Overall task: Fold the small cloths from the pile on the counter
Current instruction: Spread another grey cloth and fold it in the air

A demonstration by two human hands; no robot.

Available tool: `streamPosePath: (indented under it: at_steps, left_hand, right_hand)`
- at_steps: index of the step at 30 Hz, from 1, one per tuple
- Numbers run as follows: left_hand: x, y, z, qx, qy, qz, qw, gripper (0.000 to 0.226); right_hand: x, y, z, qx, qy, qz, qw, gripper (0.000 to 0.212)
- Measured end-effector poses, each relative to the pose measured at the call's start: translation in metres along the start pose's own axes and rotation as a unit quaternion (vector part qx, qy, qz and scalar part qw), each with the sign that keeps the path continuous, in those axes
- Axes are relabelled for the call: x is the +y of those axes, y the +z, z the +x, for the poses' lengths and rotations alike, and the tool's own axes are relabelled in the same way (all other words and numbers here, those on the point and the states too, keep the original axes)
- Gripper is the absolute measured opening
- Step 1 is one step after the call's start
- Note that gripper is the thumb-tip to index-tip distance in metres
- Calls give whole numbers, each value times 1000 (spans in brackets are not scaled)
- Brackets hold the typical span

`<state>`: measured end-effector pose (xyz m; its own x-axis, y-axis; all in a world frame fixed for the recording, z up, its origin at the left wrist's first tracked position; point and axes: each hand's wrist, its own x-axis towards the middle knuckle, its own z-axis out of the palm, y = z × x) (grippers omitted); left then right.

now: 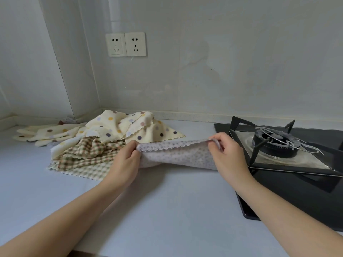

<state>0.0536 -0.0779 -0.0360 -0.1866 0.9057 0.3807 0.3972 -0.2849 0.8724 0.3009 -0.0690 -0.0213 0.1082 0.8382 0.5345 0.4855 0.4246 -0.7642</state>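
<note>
Midway along a pale kitchen surface (167, 201), a person's two bare hands hold up the scalloped upper edge of a lilac-grey dotted cloth (178, 156). The left hand (126, 160) pinches the cloth's left corner between thumb and curled fingers, and the right hand (226, 153) pinches the right corner the same way. The edge is stretched between them, while the lower part of the cloth sags and rests on the surface. Just behind and to the left, toward the back left corner of the surface, lies the pile (111, 138) of unfolded cloths. A cream polka-dot cloth (137, 125) is heaped on top, and a brown checked cloth (89, 153) is crumpled at its front, next to the left hand. A black gas hob (278, 145) takes up the right end of the surface, close to the right hand. Two white wall sockets (126, 44) sit on the wall above the pile.
</note>
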Motion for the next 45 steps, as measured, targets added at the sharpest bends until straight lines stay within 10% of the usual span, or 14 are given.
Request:
streamPosePath:
  at_steps: [13,20,28,38,45]
  left_hand:
    - [24,-17,2,-91,65,10,994,21]
    - [56,-40,12,-129,-155,-340,918,45]
    - [28,-44,24,-43,-47,-38,997,17]
    - [23,-32,17,-24,-54,-82,995,21]
    - [21,-48,11,-185,49,37,981,21]
  right_hand:
    - [-5,-7,8,14,97,163,982,11]
    - [-34,-40,9,-220,297,451,813,40]
    - [-4,-29,19,-80,176,139,971,20]
    - [6,-25,14,-95,86,57,990,13]
    - [1,-39,19,-257,-32,-51,964,25]
